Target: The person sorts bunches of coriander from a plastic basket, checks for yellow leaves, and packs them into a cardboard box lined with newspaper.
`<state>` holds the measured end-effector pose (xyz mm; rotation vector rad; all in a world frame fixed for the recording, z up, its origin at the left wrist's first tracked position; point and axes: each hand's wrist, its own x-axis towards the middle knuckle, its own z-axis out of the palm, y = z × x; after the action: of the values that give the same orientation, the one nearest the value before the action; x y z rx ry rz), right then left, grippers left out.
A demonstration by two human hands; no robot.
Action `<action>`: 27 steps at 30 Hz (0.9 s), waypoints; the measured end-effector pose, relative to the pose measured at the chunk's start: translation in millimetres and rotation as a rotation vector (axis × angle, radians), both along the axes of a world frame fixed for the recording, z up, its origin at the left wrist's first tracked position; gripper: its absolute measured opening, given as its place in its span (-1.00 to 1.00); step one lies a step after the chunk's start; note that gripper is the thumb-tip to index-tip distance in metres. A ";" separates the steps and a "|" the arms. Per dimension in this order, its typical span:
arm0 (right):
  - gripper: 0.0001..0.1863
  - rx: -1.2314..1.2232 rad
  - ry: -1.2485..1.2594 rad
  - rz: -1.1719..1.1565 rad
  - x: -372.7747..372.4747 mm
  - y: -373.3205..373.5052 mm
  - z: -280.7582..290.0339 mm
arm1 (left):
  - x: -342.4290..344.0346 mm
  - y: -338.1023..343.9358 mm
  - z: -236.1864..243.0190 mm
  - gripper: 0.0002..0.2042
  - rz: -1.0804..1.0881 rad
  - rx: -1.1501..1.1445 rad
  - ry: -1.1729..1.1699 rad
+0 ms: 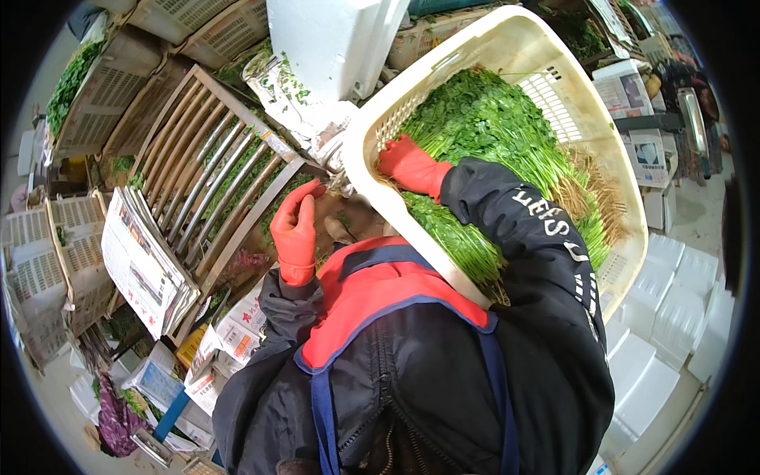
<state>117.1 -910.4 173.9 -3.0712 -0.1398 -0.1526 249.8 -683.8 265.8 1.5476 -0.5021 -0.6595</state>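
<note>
A large cream plastic basket [620,273] stands tilted in front of me to the right. Bunches of leafy green herbs [483,111], like coriander or celery, fill it, their pale roots [587,186] toward its right side. My right hand [415,168], in a red rubber glove, reaches into it near its left wall. Those fingers are curled against the leaves, and anything inside them is hidden. My left hand [294,234], gloved the same way, hovers left of the basket, beside a slatted metal rack [273,146]. Its fingers are loosely extended with nothing visible in them.
Folded newspapers [146,265] lie over the rack's near left side. A white foam box [328,47] stands at the back. Lined crates [119,95] with greens are at the far left, and several white foam boxes [673,293] stack up on the right.
</note>
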 end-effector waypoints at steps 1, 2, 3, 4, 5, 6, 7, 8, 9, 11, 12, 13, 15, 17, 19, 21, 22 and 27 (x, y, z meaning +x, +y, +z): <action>-0.92 0.051 -0.003 -0.006 -2.0 -3.2 4.9 | 3.4 5.6 0.4 -0.78 -0.004 0.017 -0.012; -0.91 0.017 0.018 -0.054 -1.8 -4.5 18.4 | 5.1 10.5 0.1 -0.78 0.009 0.019 -0.020; -0.90 -0.015 0.038 -0.101 -0.8 -5.8 39.1 | 6.0 14.9 -0.9 -0.78 0.023 0.024 -0.028; -0.88 -0.046 0.056 -0.140 1.9 -8.0 58.4 | 7.0 21.0 -1.5 -0.78 0.044 0.031 -0.038; -0.86 0.064 -0.090 -0.142 -0.5 -16.7 75.8 | 8.0 25.6 -0.9 -0.78 0.063 0.041 -0.032; -0.84 0.170 -0.235 -0.154 -3.5 -27.5 90.2 | 8.8 28.4 -3.2 -0.78 0.083 0.024 -0.012; -0.83 0.286 -0.315 -0.135 -3.4 -35.9 99.0 | 9.5 29.3 -5.1 -0.78 0.099 0.006 0.005; -0.83 0.181 -0.168 -0.158 -2.7 -33.3 93.5 | 9.2 28.7 -5.7 -0.79 0.108 -0.013 0.019; -0.83 0.072 -0.017 -0.186 -0.3 -27.9 84.4 | 6.7 24.2 -0.8 -0.79 0.123 0.001 -0.005; -0.84 0.044 0.042 -0.101 4.5 -9.5 82.8 | 6.9 19.4 8.4 -0.78 0.106 -0.009 -0.108; -0.86 0.014 -0.089 -0.051 -5.9 -9.3 47.8 | 4.1 12.9 16.3 -0.77 0.075 -0.019 -0.154; -0.87 0.092 -0.067 -0.063 -10.1 -3.9 26.4 | 0.1 5.6 28.5 -0.77 0.059 -0.038 -0.193; -0.80 0.073 -0.011 -0.082 -9.4 4.9 15.0 | -1.7 -3.3 41.5 -0.76 0.021 -0.070 -0.234; -0.67 0.074 0.004 -0.123 -21.2 6.4 36.3 | 0.0 -11.5 60.0 -0.74 -0.057 -0.056 -0.365; -0.46 0.274 -0.013 -0.177 -43.2 -9.3 95.7 | 4.2 -24.8 82.4 -0.73 -0.144 -0.078 -0.437; -0.40 0.316 -0.179 -0.414 -104.9 -40.1 112.3 | 1.1 -49.0 104.5 -0.74 -0.262 -0.098 -0.438; -0.39 0.418 -0.147 -0.609 -137.4 -51.2 130.1 | 0.4 -64.3 112.0 -0.75 -0.358 -0.067 -0.453; -0.22 0.474 -0.156 -1.046 -288.8 -73.5 146.0 | -41.4 -166.7 128.2 -0.67 -0.921 -0.179 -0.902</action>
<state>-171.7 -983.9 319.9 -2.3382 1.2810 -0.3884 208.4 -850.5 394.0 1.3303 -1.9654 -0.5200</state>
